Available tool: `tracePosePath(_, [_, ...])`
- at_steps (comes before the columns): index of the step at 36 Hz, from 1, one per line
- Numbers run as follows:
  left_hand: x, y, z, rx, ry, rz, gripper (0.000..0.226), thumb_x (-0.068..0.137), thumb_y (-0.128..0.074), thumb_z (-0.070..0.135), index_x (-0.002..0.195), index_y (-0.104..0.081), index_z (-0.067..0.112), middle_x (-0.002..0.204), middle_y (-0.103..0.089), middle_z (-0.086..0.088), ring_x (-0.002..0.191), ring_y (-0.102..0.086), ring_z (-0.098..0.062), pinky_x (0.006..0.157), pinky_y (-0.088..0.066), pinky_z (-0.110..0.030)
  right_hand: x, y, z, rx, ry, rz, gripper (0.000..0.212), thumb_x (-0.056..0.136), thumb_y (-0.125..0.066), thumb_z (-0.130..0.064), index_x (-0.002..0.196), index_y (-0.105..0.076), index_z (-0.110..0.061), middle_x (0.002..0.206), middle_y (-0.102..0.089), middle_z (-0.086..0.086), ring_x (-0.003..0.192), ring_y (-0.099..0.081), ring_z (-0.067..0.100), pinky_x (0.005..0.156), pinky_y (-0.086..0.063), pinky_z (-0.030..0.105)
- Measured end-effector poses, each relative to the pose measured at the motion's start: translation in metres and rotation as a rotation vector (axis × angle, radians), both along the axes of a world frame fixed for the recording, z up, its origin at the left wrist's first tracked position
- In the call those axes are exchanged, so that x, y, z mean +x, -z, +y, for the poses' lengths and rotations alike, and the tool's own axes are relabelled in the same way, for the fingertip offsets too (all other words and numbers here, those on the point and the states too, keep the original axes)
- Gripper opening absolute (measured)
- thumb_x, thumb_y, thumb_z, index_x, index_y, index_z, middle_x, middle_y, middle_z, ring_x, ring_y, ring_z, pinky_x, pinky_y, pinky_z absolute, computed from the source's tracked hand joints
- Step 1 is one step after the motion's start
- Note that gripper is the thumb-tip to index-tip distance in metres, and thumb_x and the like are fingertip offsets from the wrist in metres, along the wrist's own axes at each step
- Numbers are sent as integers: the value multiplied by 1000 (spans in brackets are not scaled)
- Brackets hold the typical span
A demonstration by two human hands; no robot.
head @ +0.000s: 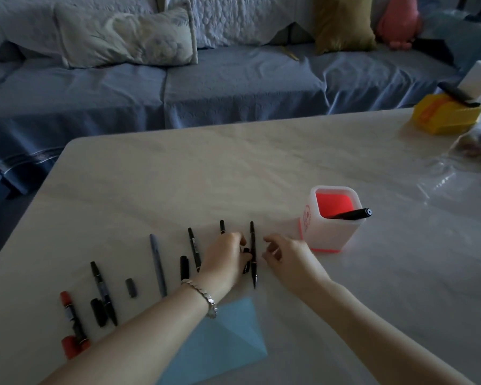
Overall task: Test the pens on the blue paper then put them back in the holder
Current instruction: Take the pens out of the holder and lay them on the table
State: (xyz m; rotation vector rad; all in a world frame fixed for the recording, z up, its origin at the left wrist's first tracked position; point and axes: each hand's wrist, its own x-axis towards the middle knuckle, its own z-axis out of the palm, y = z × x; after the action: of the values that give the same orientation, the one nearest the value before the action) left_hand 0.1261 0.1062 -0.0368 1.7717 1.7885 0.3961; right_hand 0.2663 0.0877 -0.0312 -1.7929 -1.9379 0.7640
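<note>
Pens lie in a row on the tabletop (289, 168), most of them left of the hands. Left hand (225, 259) pinches a black cap (246, 266) beside a thin black pen (253, 254) lying between both hands. Right hand (285, 255) hovers loosely curled, holding nothing. Holder (334, 219), just right of right hand, contains one pen (350, 214). Blue paper (220, 343) lies under the left wrist.

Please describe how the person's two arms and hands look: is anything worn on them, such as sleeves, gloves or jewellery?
Both forearms are bare; no sleeves reach into view and there are no gloves. The left hand has a silver-coloured bracelet of small linked segments around its wrist. The right hand and its wrist carry nothing. No rings can be made out on either hand, though the picture is dim.
</note>
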Motion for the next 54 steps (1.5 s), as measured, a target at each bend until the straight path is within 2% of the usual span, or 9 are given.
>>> tracePosePath(6, [-7, -14, -14, 78, 95, 57, 18, 89, -53, 15, 107, -57, 11, 99, -59, -5, 93, -58, -23, 84, -49, -34, 41, -60, 6, 630, 45, -250, 20, 71, -59, -7, 86, -72, -11, 89, -68, 9, 87, -59, 28, 73, -48, 32])
tracePosePath(11, [-13, -25, -24, 66, 94, 35, 21, 91, -46, 16, 109, -57, 15, 101, -56, 0, 92, -56, -17, 83, -47, -30, 77, -83, 19, 55, 277, -622, 34, 87, -47, -17, 120, -56, -18, 118, -47, 13, 111, -44, 34, 87, -40, 37])
tracePosePath(18, [-17, -40, -38, 99, 65, -68, 18, 91, -52, 18, 105, -61, 16, 101, -62, 0, 90, -59, -17, 83, -50, -33, 95, -66, 17, 59, 394, -343, 23, 90, -52, -24, 97, -65, -6, 92, -44, 8, 81, -50, 31, 71, -40, 33])
tracePosePath(26, [-19, -55, -49, 76, 49, -253, 12, 91, -48, 23, 90, -60, 27, 88, -63, 14, 83, -57, 0, 73, -45, -16, 75, -87, -18, 612, 316, -114, 17, 85, -63, -17, 96, -70, -6, 94, -55, 9, 75, -53, 19, 68, -41, 27])
tracePosePath(33, [-4, -84, -58, -409, -109, -986, 37, 95, -37, 41, 89, -61, 15, 77, -69, 4, 69, -66, -7, 61, -51, -21, 9, -69, -60, 953, 45, 40, 16, 76, -71, -10, 88, -73, 1, 83, -62, 14, 78, -53, 7, 79, -42, 7])
tracePosePath(40, [-29, -88, -81, -329, -303, -1118, 16, 96, -45, 16, 86, -55, 7, 70, -62, -4, 48, -62, -8, 44, -50, -20, -34, -35, -77, 731, -229, 261, 23, 78, -65, -26, 92, -72, -9, 91, -57, -3, 79, -60, 8, 71, -50, 19])
tracePosePath(45, [-56, -80, -92, -114, -72, -697, 19, 98, -38, 23, 103, -49, 8, 63, -47, -1, 49, -50, -7, 54, -54, -34, -50, -53, -78, 229, 46, 641, 14, 78, -69, -25, 88, -59, -30, 60, -50, -10, 54, -46, 1, 54, -37, 10])
tracePosePath(49, [-58, -75, -109, 90, 230, -259, 19, 97, -35, 36, 105, -50, 28, 75, -58, 5, 63, -54, -10, 64, -47, -31, -62, -59, -71, -192, 87, 940, 28, 89, -56, -23, 64, -47, -13, 44, -36, -4, 42, -30, 11, 39, -25, 17])
tracePosePath(54, [-56, -73, -117, 175, 251, -225, 36, 98, -34, 37, 132, -36, 47, 115, -62, 16, 100, -58, 1, 86, -49, -24, -77, -56, -73, -317, 223, 1001, 40, 83, -65, -20, 52, -42, -14, 39, -32, -5, 35, -25, 8, 36, -21, 17])
